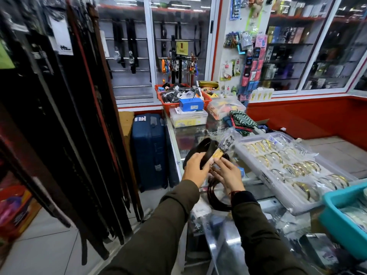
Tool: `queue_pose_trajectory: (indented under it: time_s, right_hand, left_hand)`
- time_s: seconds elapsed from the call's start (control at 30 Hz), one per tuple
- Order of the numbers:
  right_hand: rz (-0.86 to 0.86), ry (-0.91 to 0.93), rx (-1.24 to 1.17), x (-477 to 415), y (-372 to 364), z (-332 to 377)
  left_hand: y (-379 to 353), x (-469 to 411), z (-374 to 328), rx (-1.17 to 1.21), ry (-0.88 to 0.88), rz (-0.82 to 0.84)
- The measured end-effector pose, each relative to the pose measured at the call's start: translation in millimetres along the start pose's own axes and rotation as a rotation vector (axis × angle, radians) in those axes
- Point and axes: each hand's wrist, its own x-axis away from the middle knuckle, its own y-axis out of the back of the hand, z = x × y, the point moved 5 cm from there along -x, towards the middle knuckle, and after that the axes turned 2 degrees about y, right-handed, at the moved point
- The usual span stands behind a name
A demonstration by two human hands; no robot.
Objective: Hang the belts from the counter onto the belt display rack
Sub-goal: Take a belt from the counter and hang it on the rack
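A coiled black belt (207,150) with a plastic-wrapped buckle and a yellow tag is held above the glass counter (188,135). My left hand (195,167) grips the coil from the left. My right hand (228,174) pinches the yellow tag at the buckle end. More dark belts (215,197) lie coiled on the counter just under my right wrist. The belt display rack (75,120), full of long hanging dark and brown belts, fills the left side.
A clear tray of gold bangles (294,167) lies to the right on the counter, with a teal bin (337,211) beside it. Red baskets (184,100) and boxes crowd the counter's far end. A blue suitcase (149,149) stands on the floor between rack and counter.
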Motion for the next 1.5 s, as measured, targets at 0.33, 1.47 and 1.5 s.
queue_pose_trajectory:
  time_s: [0.33, 1.47, 1.5]
  right_hand:
    - [0.357, 0.255, 0.411, 14.0, -116.7, 9.7]
    - [0.808, 0.313, 0.167, 145.3, -363.1, 2.5]
    - [0.820, 0.313, 0.146, 149.8, -370.6, 5.6]
  left_hand:
    - [113.2, 38.8, 24.6, -0.083, 0.053, -0.379]
    - [379.6, 142.6, 14.8, 0.349, 0.148, -0.779]
    - [387.8, 141.6, 12.7, 0.362, 0.134, -0.783]
